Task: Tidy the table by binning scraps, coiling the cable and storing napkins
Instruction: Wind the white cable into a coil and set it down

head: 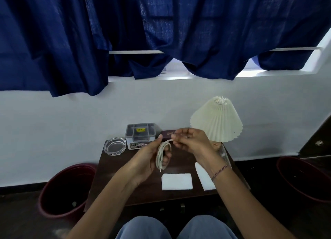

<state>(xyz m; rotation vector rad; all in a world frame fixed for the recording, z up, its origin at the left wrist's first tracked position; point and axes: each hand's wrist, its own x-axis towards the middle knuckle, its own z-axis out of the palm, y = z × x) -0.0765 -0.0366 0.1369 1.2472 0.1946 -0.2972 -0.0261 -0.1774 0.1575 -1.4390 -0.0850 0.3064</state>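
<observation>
A white cable hangs in loose loops above the dark table. My left hand holds the loops, with one plug end dangling below. My right hand pinches the cable's upper end just right of the loops. Two white napkins lie flat on the table: one in front of me, another partly hidden under my right forearm. A grey compartment box stands at the back of the table.
A glass ashtray sits at the back left, a dark maroon case behind my hands, and a pleated cream lamp at the back right. Dark red bins stand on the floor left and right of the table.
</observation>
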